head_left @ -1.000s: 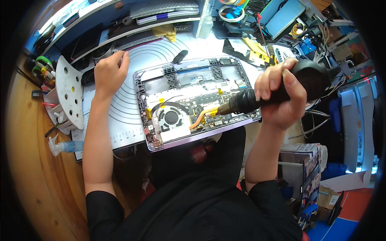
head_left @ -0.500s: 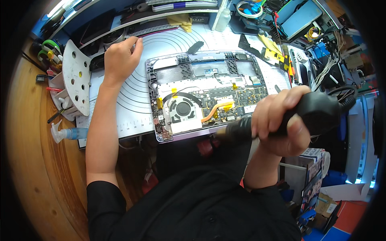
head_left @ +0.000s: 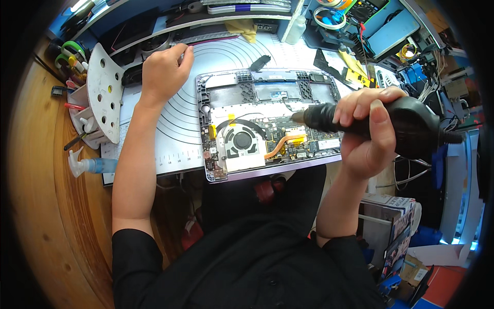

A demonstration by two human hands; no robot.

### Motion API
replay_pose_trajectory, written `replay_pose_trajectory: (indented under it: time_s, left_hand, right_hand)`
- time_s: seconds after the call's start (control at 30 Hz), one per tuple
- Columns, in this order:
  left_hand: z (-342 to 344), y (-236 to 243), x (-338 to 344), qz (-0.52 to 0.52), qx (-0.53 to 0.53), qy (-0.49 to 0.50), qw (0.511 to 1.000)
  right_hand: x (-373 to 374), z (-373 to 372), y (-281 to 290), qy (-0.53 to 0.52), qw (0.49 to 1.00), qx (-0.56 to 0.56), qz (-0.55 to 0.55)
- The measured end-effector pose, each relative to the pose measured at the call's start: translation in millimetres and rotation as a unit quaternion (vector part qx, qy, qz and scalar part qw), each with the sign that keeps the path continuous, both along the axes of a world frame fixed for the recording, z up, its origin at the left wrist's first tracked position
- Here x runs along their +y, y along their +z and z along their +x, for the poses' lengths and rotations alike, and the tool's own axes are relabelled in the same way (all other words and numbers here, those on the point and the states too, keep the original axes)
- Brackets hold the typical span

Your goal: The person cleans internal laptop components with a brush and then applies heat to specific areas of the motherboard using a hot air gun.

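Observation:
An opened laptop base (head_left: 247,167) lies on the white workmat, its green circuit board (head_left: 280,126), black fan (head_left: 239,141) and copper heat pipe (head_left: 275,149) exposed. My right hand (head_left: 373,121) is wrapped round a black corded handheld blower-like tool (head_left: 414,126) with a ribbed nozzle. Its pale tip hangs above the middle of the board, apart from it as far as I can see. My left hand (head_left: 165,72) is curled closed beyond the laptop's upper left, above the mat, with nothing visible in it. The undersides of its fingers are hidden.
A white holder with round holes (head_left: 105,92) and a spray bottle (head_left: 95,165) stand left of the mat (head_left: 175,152). A small black piece (head_left: 260,63) lies behind the laptop. Yellow-black strips (head_left: 357,77) and cables crowd the right. A shelf (head_left: 206,20) runs along the back.
My right hand has lifted the blower-like tool, and its tip has moved from the laptop's front edge to above the board. My left hand stays closed. The whole view has shifted slightly.

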State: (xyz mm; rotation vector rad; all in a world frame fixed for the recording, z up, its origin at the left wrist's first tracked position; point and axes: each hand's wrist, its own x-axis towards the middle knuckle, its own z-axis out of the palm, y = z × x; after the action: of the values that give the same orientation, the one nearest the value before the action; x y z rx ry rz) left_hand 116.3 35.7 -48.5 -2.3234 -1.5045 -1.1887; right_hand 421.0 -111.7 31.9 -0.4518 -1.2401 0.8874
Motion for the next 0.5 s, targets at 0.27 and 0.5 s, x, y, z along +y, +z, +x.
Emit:
replay_pose_trajectory:
  time_s: [0.27, 0.5]
  left_hand:
    - [-2, -1, -1, 0.011, -0.005, 0.001, 1.000]
    - [0, -1, 0, 0.014, -0.010, -0.004, 1.000]
  right_hand:
    - [10, 3, -6, 0.042, 0.999, 0.023, 0.002]
    - [6, 8, -2, -0.053, 0.998, -0.022, -0.027]
